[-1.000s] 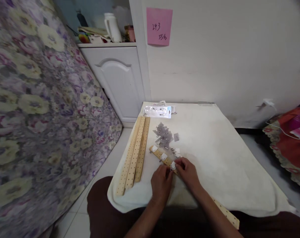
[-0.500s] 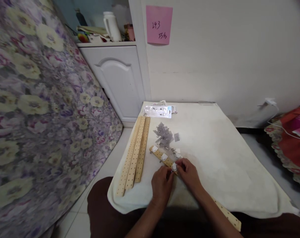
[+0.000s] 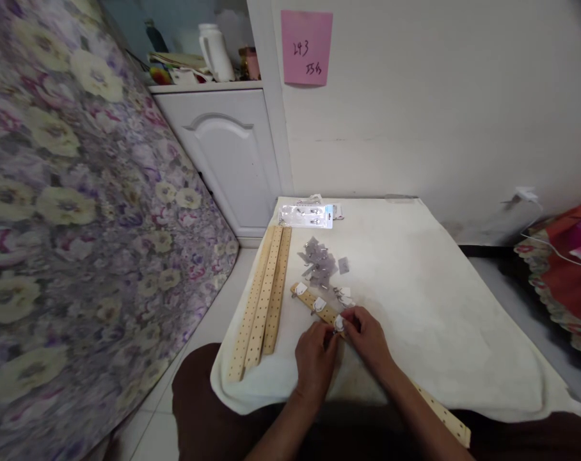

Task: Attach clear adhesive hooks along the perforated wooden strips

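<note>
A perforated wooden strip (image 3: pixel 311 299) lies slanted across the white cloth-covered table (image 3: pixel 415 307), its near end running under my right forearm. Two small white hooks sit on its far part. My left hand (image 3: pixel 314 362) and my right hand (image 3: pixel 367 342) meet over the strip, fingers pinched together on a third small white hook (image 3: pixel 339 323). Just beyond the hands lies a heap of small grey packets (image 3: pixel 319 262) and a few loose hooks (image 3: pixel 343 296).
Three more perforated wooden strips (image 3: pixel 264 294) lie side by side at the table's left edge. A clear blister pack (image 3: pixel 306 216) sits at the far edge. A flowered mattress (image 3: pixel 79 205) leans on the left; a white cabinet (image 3: pixel 228 153) stands behind. Red bedding (image 3: pixel 564 269) is at right.
Both hands stay pinched at the same spot on the strip. The view has shifted only slightly.
</note>
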Demonstrator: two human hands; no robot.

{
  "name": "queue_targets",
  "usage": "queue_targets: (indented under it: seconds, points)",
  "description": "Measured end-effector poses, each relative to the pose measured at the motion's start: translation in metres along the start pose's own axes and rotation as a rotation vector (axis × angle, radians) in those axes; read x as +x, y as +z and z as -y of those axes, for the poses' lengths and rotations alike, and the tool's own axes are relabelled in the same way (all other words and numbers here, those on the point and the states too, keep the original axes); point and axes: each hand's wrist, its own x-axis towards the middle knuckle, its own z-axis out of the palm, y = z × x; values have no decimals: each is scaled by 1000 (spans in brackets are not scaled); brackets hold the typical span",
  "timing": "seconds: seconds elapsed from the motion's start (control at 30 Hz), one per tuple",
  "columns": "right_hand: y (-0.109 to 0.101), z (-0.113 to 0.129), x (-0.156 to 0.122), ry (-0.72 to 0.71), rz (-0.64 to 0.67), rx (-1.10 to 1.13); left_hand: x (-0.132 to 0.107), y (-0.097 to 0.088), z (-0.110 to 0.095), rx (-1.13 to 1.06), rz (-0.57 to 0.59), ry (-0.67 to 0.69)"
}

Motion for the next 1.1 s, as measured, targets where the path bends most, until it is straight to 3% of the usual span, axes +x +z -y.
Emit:
queue_targets:
  seconds: [1.1]
  points:
    - [1, 3, -1, 54, -6, 10, 0, 1, 2, 7, 21, 5]
